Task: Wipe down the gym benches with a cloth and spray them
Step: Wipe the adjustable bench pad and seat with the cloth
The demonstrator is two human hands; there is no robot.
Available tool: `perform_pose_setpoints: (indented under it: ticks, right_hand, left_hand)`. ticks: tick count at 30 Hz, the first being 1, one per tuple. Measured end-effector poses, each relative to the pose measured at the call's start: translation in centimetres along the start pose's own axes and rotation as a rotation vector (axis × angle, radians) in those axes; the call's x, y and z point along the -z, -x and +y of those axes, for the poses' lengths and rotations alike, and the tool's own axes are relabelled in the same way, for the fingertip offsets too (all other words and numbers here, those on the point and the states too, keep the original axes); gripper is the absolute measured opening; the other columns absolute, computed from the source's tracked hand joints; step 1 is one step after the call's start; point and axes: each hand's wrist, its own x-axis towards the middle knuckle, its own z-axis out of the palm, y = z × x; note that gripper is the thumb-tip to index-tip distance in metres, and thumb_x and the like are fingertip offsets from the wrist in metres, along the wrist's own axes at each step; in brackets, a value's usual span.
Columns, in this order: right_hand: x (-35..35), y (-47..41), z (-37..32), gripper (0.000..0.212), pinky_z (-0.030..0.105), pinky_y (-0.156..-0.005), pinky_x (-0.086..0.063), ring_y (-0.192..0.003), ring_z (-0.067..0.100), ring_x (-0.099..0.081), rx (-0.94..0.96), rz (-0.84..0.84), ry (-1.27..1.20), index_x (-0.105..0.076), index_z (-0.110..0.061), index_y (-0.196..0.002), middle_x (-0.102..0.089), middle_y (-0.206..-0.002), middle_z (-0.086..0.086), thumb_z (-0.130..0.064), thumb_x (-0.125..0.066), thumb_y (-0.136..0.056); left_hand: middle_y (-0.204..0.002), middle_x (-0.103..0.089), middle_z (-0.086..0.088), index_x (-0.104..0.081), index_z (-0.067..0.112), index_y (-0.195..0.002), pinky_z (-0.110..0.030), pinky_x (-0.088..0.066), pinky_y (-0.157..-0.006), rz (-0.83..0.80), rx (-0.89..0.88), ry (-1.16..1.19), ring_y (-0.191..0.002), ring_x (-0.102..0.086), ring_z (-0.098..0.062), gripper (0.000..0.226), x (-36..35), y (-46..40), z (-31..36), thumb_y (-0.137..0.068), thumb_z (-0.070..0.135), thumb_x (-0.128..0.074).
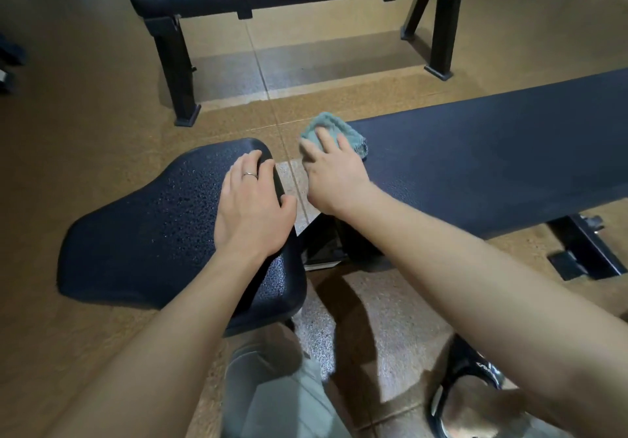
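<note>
Cloth [334,133] lay at the long worktop's [492,152] near end under my flat, spread right grip [334,174], mid-wipe. My left grip [253,201] rested spread on the droplet-covered seat pad [149,227]; I judged wiping that came next.

Both bare forearms reach forward and slightly inward. The left hand [253,205] lies palm down, fingers [249,166] loosely spread and slightly bent, thumb out to the side. The right hand [334,179] is also palm down, its fingers [326,138] straight, pressing flat.
</note>
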Motion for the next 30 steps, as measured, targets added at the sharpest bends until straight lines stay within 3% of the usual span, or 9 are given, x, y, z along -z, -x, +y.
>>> perform_pose_setpoints:
  ticks: [5, 9, 13, 16, 20, 24, 30]
  right_hand:
    - [1.9, -5.1, 2.0, 0.047, 0.045, -0.111, -0.028, -0.132, 0.033, -0.042, -0.137, 0.003, -0.235, -0.058, -0.019, -0.137, -0.051, -0.139, 0.010, -0.036, -0.038, -0.097]
    - [0.5, -4.2, 6.5, 0.053, 0.045, -0.109, -0.030, -0.132, 0.036, -0.046, -0.301, 0.096, -0.410, -0.056, -0.014, -0.137, -0.052, -0.142, 0.017, -0.037, -0.020, -0.104]
    - [-1.5, -3.4, 10.9, 0.054, 0.046, -0.116, -0.027, -0.137, 0.035, -0.040, -0.424, 0.092, -0.420, -0.052, -0.010, -0.139, -0.049, -0.146, 0.018, -0.034, -0.017, -0.105]
    - [-1.6, -2.7, 8.3, 0.052, 0.050, -0.121, -0.018, -0.148, 0.033, -0.024, -0.427, 0.087, -0.459, -0.041, -0.017, -0.150, -0.036, -0.158, 0.010, -0.033, -0.019, -0.105]
    - [-1.5, 3.8, 2.3, 0.057, 0.051, -0.125, -0.005, -0.156, 0.033, -0.001, -0.257, 0.088, -0.462, -0.014, -0.026, -0.162, -0.006, -0.171, 0.001, -0.036, -0.021, -0.107]
    - [-4.8, 13.0, -3.9, 0.054, 0.054, -0.124, -0.012, -0.154, 0.036, -0.017, -0.193, 0.307, -0.330, -0.037, -0.019, -0.156, -0.023, -0.168, 0.005, -0.034, -0.036, -0.104]
    - [-9.2, 16.7, -3.8, 0.051, 0.052, -0.124, -0.020, -0.149, 0.035, -0.032, -0.304, 0.547, -0.327, -0.041, -0.020, -0.155, -0.039, -0.161, 0.006, -0.027, -0.042, -0.104]
  left_hand:
    - [-0.162, -0.032, -0.004, -0.046, 0.014, -0.148, -0.041, -0.018, -0.127, 0.000, 0.006, 0.028, -0.152, -0.023, -0.023, 0.059, 0.2, 0.0, -0.3, -0.094, 0.035, -0.054]
    - [-0.162, -0.032, -0.003, -0.046, 0.015, -0.149, -0.040, -0.019, -0.126, -0.001, 0.006, 0.047, -0.152, -0.023, -0.022, 0.059, 0.2, 0.1, -0.5, -0.094, 0.035, -0.055]
    - [-0.160, -0.034, -0.004, -0.047, 0.013, -0.148, -0.039, -0.019, -0.126, 0.010, 0.010, 0.032, -0.150, -0.024, -0.022, 0.059, 0.0, -0.1, -0.2, -0.093, 0.035, -0.053]
    - [-0.158, -0.035, -0.006, -0.048, 0.011, -0.145, -0.040, -0.021, -0.125, 0.007, 0.009, 0.015, -0.149, -0.024, -0.024, 0.058, 0.0, -0.2, -0.1, -0.093, 0.035, -0.052]
    - [-0.156, -0.036, -0.010, -0.049, 0.009, -0.143, -0.044, -0.023, -0.124, 0.007, -0.008, 0.003, -0.148, -0.026, -0.028, 0.056, 0.0, -0.3, -0.1, -0.093, 0.034, -0.054]
    - [-0.159, -0.033, -0.012, -0.046, 0.008, -0.147, -0.045, -0.021, -0.125, -0.011, -0.017, -0.017, -0.150, -0.023, -0.029, 0.058, 0.1, -0.2, -0.1, -0.095, 0.034, -0.053]
    - [-0.164, -0.027, -0.010, -0.038, 0.011, -0.154, -0.045, -0.016, -0.127, -0.033, -0.030, -0.029, -0.154, -0.017, -0.028, 0.060, 0.2, 0.1, -0.3, -0.100, 0.034, -0.050]
